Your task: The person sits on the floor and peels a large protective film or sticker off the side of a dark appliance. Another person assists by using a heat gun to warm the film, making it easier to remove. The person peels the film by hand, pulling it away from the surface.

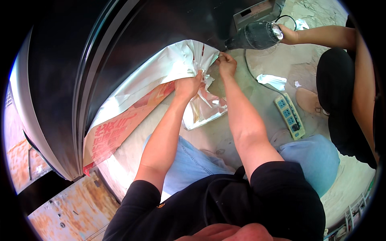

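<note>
A glossy white plastic sheet [161,64] runs along the lower edge of a large black panel [161,24], wrinkled at its right end. My left hand [188,86] is closed on the bunched part of this sheet, thumb uppermost. A little farther right and higher, my right hand [227,64] pinches the sheet's corner against the panel's edge. Just beyond my right fingers is the nozzle of a black heat gun [253,36], held by another person's hand [288,35]. A loose crumpled flap [205,106] of the sheet hangs below my hands.
Brown paper with red print [116,134] lies under the sheet's left part. A power strip [289,116] with a plugged-in cord rests on the floor at right, near white scraps [272,82]. The other person's sandalled foot [309,100] is beside it. A rusty panel [76,205] is lower left.
</note>
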A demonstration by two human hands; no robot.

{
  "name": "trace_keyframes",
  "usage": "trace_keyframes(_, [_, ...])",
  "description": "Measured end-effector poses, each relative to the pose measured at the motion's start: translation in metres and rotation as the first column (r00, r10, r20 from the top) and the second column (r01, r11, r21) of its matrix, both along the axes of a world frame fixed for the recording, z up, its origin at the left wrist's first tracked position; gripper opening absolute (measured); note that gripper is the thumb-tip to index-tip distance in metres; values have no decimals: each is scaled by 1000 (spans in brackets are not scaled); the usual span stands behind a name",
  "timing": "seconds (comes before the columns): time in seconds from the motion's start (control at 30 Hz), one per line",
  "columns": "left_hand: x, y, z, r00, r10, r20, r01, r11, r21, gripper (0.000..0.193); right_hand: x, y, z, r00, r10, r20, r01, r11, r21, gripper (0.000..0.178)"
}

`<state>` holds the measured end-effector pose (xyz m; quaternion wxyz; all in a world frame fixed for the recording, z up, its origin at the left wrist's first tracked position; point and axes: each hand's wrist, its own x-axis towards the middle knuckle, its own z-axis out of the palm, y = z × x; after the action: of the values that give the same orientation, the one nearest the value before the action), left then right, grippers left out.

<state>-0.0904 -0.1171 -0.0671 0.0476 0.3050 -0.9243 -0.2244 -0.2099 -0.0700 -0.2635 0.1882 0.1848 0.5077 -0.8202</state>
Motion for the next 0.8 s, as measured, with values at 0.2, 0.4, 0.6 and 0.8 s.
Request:
trace_keyframes(0.2, [-3,-2,-11,996,-55,-65,47,991,-121,49,-3,-5,-4,969,-31,-247,125,919,374,15])
trace_keyframes(0.4, [2,-1,-1,998,34,59,-34,999,-10,50,7,6,24,961,145,-235,-29,899,437,16])
trace_keyframes(0.6, [-7,3,5,997,-72,-36,72,997,-2,47,2,5,13,926,110,362,-7,961,-275,35])
trace_keyframes(0.8, [-3,4,-8,998,-33,57,28,995,94,58,4,6,50,777,415,474,-95,821,-564,57])
